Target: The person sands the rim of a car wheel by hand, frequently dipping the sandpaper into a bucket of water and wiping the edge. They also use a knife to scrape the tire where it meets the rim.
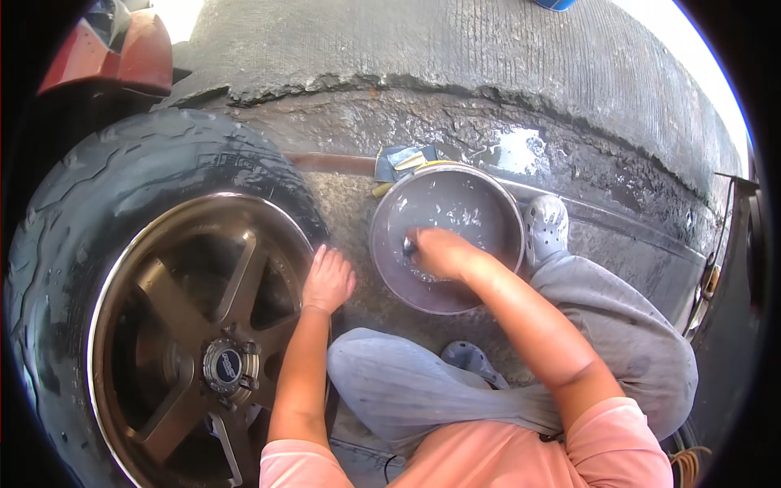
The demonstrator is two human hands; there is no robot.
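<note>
My right hand [442, 254] reaches into a round grey basin [376, 264] of water with some suds on its surface. Its fingers are closed around a small dark thing [408, 247] at the water, too hidden to name. My left hand [329, 281] lies against the side of the tire [175, 154], next to the rim edge, fingers extended and nothing held. A bronze multi-spoke wheel [232, 285] with a dark blue center cap [228, 365] fills the tire's middle. The wheel looks wet.
Behind the basin lie a blue cloth-like piece with a pale item [408, 160] on it. Wet concrete with a puddle [521, 150] and a broken ledge [390, 85] runs beyond. My clog [547, 224] is close to the basin's right side. A red vehicle part [122, 53] hangs at upper left.
</note>
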